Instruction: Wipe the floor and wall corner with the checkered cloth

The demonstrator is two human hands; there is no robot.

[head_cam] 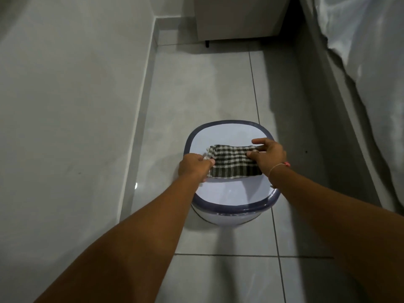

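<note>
A folded checkered cloth [234, 162], dark green and white, lies on the flat white lid of a bin [227, 193] with a blue-grey rim. My left hand [193, 167] pinches the cloth's left edge. My right hand [267, 157] grips its right end, thumb over the top. The tiled floor [196, 95] meets the grey wall [65, 106] along a low skirting [140, 127] on the left; the corner [156, 27] lies far ahead.
A bed with white sheets [367, 62] and a grey frame runs down the right side. A pale cabinet [238, 18] on short dark legs stands at the far end. The bin stands mid-floor between wall and bed.
</note>
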